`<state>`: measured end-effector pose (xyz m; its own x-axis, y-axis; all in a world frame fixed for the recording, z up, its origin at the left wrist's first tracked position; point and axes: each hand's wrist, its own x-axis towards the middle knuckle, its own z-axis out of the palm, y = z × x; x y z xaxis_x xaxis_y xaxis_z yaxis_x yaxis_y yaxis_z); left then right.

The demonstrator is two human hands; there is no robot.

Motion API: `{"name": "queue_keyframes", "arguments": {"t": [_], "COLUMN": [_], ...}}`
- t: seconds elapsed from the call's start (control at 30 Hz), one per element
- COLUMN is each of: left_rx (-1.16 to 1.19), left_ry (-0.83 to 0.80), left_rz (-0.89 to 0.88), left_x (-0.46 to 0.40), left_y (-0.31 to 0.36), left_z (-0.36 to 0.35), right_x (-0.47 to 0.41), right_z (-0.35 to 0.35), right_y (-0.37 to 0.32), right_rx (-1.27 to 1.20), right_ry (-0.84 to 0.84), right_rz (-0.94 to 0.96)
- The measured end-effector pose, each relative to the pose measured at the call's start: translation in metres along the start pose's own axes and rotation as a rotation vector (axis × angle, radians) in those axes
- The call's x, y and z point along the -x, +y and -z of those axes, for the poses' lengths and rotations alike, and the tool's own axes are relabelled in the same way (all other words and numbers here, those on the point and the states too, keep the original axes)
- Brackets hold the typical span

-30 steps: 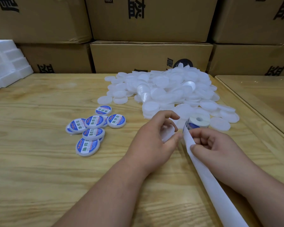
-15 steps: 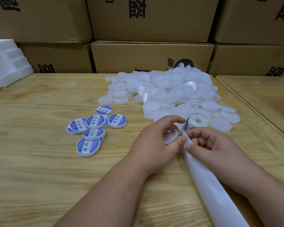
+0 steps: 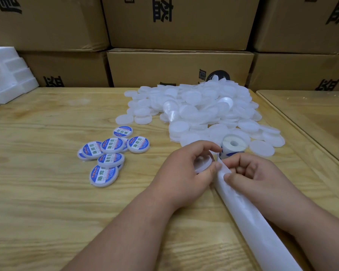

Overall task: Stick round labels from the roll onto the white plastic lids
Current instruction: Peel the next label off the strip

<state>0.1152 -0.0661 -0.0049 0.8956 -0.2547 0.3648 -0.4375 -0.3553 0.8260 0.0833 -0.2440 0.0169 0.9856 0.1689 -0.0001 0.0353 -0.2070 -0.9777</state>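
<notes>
Just beyond the right hand (image 3: 249, 173), touching its knuckles, the label roll (image 3: 233, 146) stands on end on the table (image 3: 37, 202), its hole facing up. The backing strip (image 3: 252, 218) runs from it back under that hand toward the person, so its long axis lies near to far. The right hand's thumb and curled fingers pinch the strip just below the roll. Right beside it, the left hand (image 3: 184, 173) grips a bare lid (image 3: 203, 163), fingers curled round its rim, thumb tip touching the strip's edge. The next label probably lies nearer the right hand, and the lid waits just to its left. The unlabelled lids (image 3: 204, 110) lie beyond both hands, the finished ones (image 3: 110, 151) off to the left.
</notes>
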Motion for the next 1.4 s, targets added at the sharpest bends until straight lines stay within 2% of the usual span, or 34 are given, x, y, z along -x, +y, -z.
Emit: {"name": "queue_keyframes", "arguments": {"t": [0.13, 0.33, 0.4, 0.6, 0.7, 1.07, 1.4], "left_rx": [0.036, 0.214, 0.265, 0.369, 0.372, 0.391, 0.428], "left_ry": [0.037, 0.306, 0.344, 0.229, 0.188, 0.163, 0.087], "left_rz": [0.042, 0.223, 0.253, 0.216, 0.205, 0.223, 0.140], "left_x": [-0.001, -0.006, -0.006, -0.001, 0.000, 0.000, 0.002], "left_y": [0.000, 0.002, 0.004, 0.011, 0.013, 0.013, 0.010], "left_z": [-0.001, 0.001, 0.004, 0.006, 0.006, 0.009, 0.011], "right_x": [-0.001, -0.002, -0.001, -0.004, -0.007, -0.009, -0.006], "right_z": [0.001, 0.003, 0.002, -0.004, -0.005, -0.004, -0.007], "right_y": [0.002, 0.001, 0.002, 0.009, 0.012, 0.013, 0.007], "right_rx": [-0.009, -0.157, -0.160, -0.006, 0.098, 0.224, 0.224], "right_ry": [-0.005, 0.107, 0.135, 0.261, 0.319, 0.341, 0.366], "right_rz": [0.030, 0.064, 0.104, 0.346, 0.406, 0.435, 0.416]}}
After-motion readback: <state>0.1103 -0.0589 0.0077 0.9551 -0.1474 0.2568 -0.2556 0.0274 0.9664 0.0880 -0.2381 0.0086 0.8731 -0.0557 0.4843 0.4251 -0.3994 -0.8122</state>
